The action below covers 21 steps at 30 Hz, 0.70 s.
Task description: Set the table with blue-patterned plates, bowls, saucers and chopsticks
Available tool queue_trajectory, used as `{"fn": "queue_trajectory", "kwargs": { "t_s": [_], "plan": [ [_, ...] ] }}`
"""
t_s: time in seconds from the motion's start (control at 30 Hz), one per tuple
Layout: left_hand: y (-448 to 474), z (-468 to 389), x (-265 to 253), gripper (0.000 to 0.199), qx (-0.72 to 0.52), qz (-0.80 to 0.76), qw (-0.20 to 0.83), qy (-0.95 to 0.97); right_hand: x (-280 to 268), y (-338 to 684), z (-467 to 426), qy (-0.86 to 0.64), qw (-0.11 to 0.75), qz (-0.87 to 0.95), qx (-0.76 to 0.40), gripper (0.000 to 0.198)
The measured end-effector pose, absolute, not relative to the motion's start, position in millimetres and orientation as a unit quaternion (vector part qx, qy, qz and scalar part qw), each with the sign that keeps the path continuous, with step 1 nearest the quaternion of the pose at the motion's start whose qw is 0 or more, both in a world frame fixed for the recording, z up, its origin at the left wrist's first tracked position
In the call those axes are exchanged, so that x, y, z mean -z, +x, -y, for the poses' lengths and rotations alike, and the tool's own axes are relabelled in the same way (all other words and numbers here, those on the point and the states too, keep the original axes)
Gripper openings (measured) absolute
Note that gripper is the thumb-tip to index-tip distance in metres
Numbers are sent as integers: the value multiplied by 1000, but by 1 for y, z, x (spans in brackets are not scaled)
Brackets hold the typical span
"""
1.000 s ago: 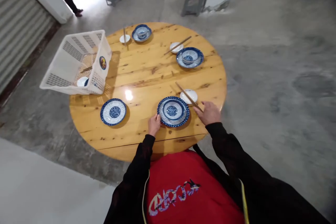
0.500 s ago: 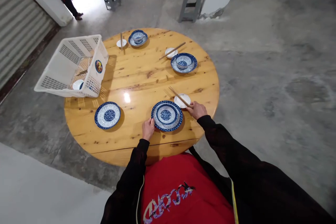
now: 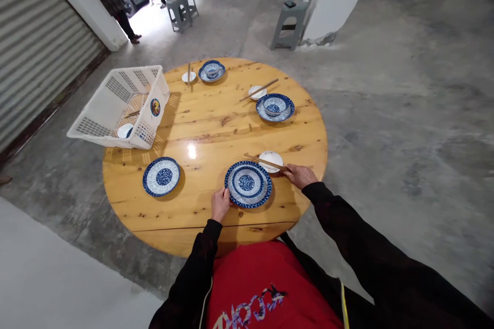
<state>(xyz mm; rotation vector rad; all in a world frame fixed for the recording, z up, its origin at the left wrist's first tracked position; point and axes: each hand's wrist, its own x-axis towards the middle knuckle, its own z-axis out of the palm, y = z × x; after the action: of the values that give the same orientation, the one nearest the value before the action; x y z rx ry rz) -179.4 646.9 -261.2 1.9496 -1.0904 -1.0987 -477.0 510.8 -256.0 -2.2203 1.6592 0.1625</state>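
Note:
My left hand (image 3: 221, 204) pinches the left rim of a blue-and-white plate (image 3: 255, 201) near the front of the round table. On that plate sits a blue-patterned bowl (image 3: 246, 181). My right hand (image 3: 301, 176) is closed on the near end of a pair of chopsticks (image 3: 266, 162), which lie slanted across a small white dish (image 3: 271, 157). That dish stands just behind and to the right of the plate. To the left, another blue-rimmed plate (image 3: 161, 177) lies on the table with nothing on it.
A white plastic basket (image 3: 116, 141) holding a dish and chopsticks stands at the left of the wooden table (image 3: 208, 113). Place settings with a bowl (image 3: 275, 106) and another bowl (image 3: 211, 68) sit at the far side. Stools (image 3: 288, 25) and people are beyond.
The chopsticks in my right hand have turned flatter, their far ends swinging left and toward me. My left hand stays at the plate's rim. The camera view has tilted up slightly.

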Motion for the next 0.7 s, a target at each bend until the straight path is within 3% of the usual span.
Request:
{"fn": "queue_trajectory", "kwargs": {
  "t_s": [0.43, 0.7],
  "plan": [
    [-187, -668, 263, 34, 392, 397, 315, 768, 278, -489, -510, -781, 175, -593, -90, 33],
    [-181, -712, 265, 34, 358, 325, 387, 785, 311, -513, -502, -807, 181, -561, -31, 36]
  ]
}}
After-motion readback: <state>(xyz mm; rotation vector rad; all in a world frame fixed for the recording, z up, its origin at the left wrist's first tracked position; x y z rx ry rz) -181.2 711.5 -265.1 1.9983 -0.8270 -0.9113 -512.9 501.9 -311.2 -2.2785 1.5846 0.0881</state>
